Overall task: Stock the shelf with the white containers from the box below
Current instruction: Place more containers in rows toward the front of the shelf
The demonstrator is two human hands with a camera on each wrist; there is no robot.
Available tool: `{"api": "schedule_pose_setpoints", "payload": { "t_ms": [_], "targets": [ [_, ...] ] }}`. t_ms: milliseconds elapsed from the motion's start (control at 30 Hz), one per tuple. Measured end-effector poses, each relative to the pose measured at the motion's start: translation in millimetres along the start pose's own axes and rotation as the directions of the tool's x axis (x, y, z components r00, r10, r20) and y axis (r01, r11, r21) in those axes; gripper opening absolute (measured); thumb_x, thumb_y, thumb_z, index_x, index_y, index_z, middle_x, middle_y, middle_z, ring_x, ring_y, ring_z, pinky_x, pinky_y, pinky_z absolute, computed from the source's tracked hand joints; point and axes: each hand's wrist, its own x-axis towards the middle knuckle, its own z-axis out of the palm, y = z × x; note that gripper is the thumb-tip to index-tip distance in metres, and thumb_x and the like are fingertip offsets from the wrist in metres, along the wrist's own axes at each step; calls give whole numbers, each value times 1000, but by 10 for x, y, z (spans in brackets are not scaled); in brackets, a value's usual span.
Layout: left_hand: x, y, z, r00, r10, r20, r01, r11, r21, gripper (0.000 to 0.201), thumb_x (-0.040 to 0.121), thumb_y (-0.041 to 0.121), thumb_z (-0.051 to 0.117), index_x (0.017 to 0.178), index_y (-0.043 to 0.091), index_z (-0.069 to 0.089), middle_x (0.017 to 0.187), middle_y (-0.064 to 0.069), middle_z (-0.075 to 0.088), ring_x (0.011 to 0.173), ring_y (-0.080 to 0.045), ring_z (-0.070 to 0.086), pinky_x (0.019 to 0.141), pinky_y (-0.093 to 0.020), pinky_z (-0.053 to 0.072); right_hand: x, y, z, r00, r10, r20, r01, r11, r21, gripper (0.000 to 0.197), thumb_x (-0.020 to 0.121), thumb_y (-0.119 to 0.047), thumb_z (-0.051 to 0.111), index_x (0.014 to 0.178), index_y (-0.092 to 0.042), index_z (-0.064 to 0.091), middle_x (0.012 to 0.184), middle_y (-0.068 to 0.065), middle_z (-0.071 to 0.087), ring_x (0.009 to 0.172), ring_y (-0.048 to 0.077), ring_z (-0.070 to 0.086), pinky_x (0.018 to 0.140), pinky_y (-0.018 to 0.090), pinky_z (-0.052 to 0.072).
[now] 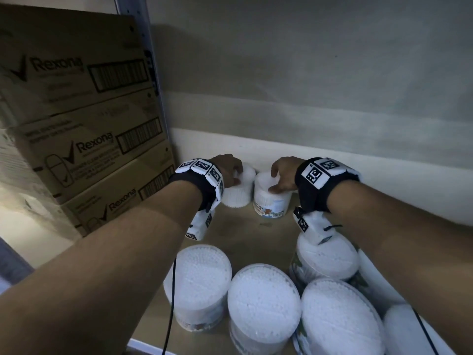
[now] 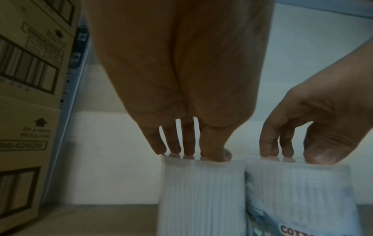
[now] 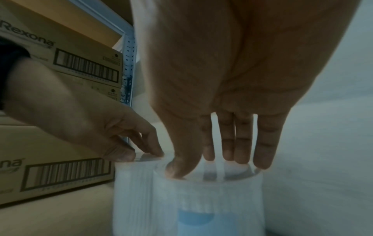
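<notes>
Two white containers of cotton buds stand side by side at the back of the shelf board [image 1: 243, 231]. My left hand [image 1: 234, 175] grips the left container [image 1: 238, 198] from above, thumb and fingertips on its lid rim [image 2: 201, 199]. My right hand [image 1: 277, 178] grips the right container [image 1: 271, 203] the same way, with its thumb on the near rim and its fingers on the far rim [image 3: 212, 199]. The right container carries a blue label. Both containers stand upright and touch each other.
Stacked Rexona cardboard boxes [image 1: 76, 124] fill the left side, behind a metal shelf upright [image 1: 151, 73]. Several more white containers [image 1: 263, 303] stand near the shelf's front edge under my forearms. A pale wall [image 1: 332, 98] closes off the back.
</notes>
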Motion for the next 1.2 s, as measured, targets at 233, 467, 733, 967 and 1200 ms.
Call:
{"api": "schedule_pose_setpoints", "payload": {
  "t_ms": [233,467,733,967,1200],
  "targets": [
    [-3,-23,-24,1000,6,-3,-6,1000,-19,43,90,27,61,131,18,53,136,-6,49,124,-25,50,103,-33,40,-20,22,-20,997,-78,-6,78,996,-42,55,81,-21,73,132,-14,54,136,6,55,125,24,52,103,30,43],
    [7,-18,-6,1000,13,-11,-14,1000,-8,42,90,27,61,130,17,54,134,-7,50,122,-26,52,100,-31,40,-10,70,-62,994,-98,44,99,994,-36,54,81,-20,73,132,-15,55,137,5,55,122,23,54,100,29,42],
    [-1,-27,-30,999,42,13,-42,999,-14,42,92,24,59,133,17,51,137,-6,48,125,-24,49,99,-28,38,68,80,-34,996,-90,27,91,994,-59,53,79,-20,75,128,-17,58,135,3,56,122,23,54,101,29,44],
    [-42,-39,-154,990,107,87,-106,994,-12,53,83,-10,49,127,19,55,142,-5,44,129,-23,44,101,-30,38,147,96,9,997,-70,22,72,995,-65,52,75,-20,78,123,-19,59,132,3,58,119,24,56,100,31,46],
    [36,101,-3,997,6,-78,-7,1000,-14,38,92,22,52,129,12,52,135,-10,48,123,-25,49,94,-29,40,181,60,16,999,-43,20,45,995,-86,53,67,-28,81,116,-26,60,125,0,61,109,23,61,92,33,50]
  ]
}}
